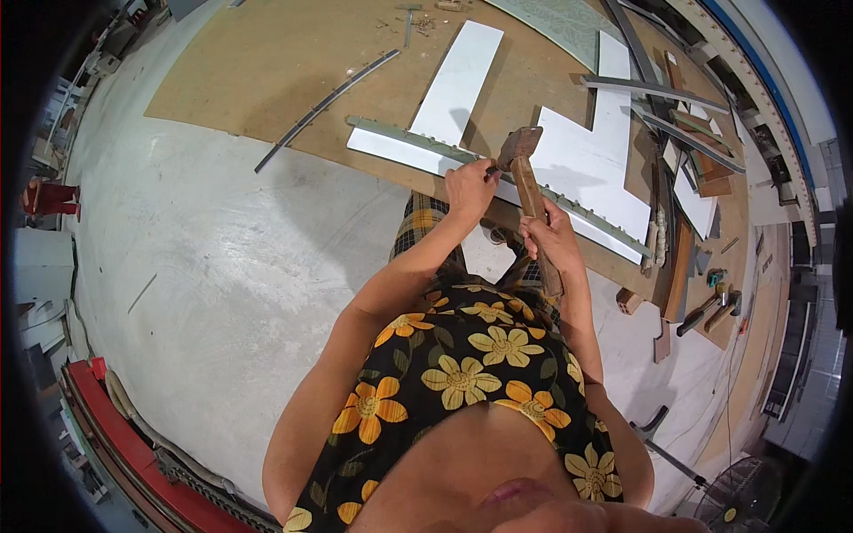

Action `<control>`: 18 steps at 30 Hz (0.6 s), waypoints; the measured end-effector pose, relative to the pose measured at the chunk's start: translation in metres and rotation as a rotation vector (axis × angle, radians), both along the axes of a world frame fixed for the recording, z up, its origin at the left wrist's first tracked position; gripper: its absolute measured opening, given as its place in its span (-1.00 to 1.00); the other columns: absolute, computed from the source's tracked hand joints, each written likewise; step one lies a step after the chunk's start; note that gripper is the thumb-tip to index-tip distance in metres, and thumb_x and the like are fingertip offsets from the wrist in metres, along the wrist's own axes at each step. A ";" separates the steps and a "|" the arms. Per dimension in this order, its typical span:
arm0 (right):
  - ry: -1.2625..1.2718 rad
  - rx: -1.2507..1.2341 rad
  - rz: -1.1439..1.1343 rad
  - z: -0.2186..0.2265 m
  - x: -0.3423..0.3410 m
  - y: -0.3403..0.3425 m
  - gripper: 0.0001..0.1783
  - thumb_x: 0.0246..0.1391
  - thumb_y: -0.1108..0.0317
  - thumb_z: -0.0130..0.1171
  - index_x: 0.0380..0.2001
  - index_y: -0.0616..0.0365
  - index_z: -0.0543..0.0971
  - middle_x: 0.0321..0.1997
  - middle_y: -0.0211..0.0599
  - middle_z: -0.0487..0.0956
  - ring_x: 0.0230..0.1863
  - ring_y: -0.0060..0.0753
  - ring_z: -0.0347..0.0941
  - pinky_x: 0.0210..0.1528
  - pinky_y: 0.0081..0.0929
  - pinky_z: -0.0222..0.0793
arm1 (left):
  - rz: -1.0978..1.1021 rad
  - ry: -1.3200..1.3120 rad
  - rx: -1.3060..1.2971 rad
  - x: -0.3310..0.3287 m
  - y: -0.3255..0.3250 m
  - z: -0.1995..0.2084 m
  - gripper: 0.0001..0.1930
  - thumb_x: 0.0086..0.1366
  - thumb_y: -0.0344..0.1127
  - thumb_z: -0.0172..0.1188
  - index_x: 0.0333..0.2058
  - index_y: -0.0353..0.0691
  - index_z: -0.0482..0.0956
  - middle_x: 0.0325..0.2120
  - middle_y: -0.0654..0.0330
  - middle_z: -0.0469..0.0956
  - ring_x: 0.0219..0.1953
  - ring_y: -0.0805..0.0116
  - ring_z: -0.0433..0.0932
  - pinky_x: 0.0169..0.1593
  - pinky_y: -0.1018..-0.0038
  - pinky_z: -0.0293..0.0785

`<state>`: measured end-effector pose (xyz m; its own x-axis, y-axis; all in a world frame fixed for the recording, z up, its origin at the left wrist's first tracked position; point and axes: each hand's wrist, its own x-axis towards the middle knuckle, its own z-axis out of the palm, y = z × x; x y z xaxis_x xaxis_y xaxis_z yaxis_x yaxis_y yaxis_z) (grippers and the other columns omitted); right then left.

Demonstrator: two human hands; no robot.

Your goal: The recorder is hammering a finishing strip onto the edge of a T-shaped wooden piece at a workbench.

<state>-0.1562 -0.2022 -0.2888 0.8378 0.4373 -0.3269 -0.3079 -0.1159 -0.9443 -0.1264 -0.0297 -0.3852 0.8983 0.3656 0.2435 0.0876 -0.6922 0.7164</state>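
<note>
Hammering looks partway done; the right hand (553,235) grips a hammer (530,191); the left hand (469,190) pinches a small dark piece (492,170) at the green strip (418,140) along the white panel (582,153) on the bench (293,53); what remains, I cannot tell.

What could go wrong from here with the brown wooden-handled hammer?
The hammer, held in the right hand, has its rusty metal head close to the left hand; a stray swing could hit the fingers. The long, narrow grey-green strip lies across white flat pieces and might shift under an off-centre blow.
</note>
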 end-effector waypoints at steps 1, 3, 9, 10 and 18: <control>0.002 -0.001 0.007 0.001 0.000 0.001 -0.57 0.10 0.47 0.10 0.07 0.31 0.38 -0.61 -0.42 0.42 -0.73 -0.66 0.28 -0.73 -0.63 0.22 | -0.003 -0.002 0.002 0.000 0.000 -0.001 -0.78 0.06 -0.23 0.35 -0.30 -0.14 0.68 -0.61 0.14 0.61 -0.49 0.16 0.61 -0.33 0.26 0.42; 0.000 -0.019 0.011 -0.001 0.003 0.002 -0.56 0.10 0.47 0.10 0.07 0.31 0.37 -0.61 -0.42 0.42 -0.74 -0.66 0.28 -0.73 -0.63 0.22 | -0.005 -0.005 0.004 0.000 0.001 -0.002 -0.79 0.06 -0.22 0.34 -0.31 -0.14 0.68 -0.60 0.13 0.61 -0.49 0.16 0.61 -0.33 0.25 0.41; 0.009 -0.059 0.006 -0.009 0.007 -0.001 -0.53 0.09 0.48 0.12 0.10 0.31 0.36 -0.61 -0.42 0.42 -0.75 -0.66 0.27 -0.73 -0.63 0.22 | -0.014 -0.062 -0.043 -0.002 0.000 0.001 -0.88 0.07 -0.27 0.34 -0.39 -0.10 0.68 -0.58 0.11 0.61 -0.45 0.10 0.59 -0.30 0.21 0.28; 0.000 -0.044 0.001 -0.008 0.007 -0.002 -0.52 0.09 0.48 0.12 0.10 0.31 0.36 -0.61 -0.41 0.42 -0.75 -0.66 0.27 -0.73 -0.63 0.22 | -0.002 -0.084 -0.049 -0.003 -0.001 0.002 -0.89 0.08 -0.27 0.33 -0.41 -0.11 0.67 -0.57 0.12 0.61 -0.44 0.11 0.59 -0.30 0.21 0.28; -0.021 -0.103 0.038 -0.009 0.009 0.000 -0.60 0.11 0.48 0.10 0.04 0.28 0.38 -0.60 -0.44 0.42 -0.73 -0.68 0.28 -0.72 -0.64 0.22 | -0.039 0.029 -0.030 -0.001 0.002 0.000 -0.89 0.07 -0.27 0.32 -0.42 -0.12 0.66 -0.55 0.12 0.61 -0.43 0.13 0.59 -0.30 0.21 0.29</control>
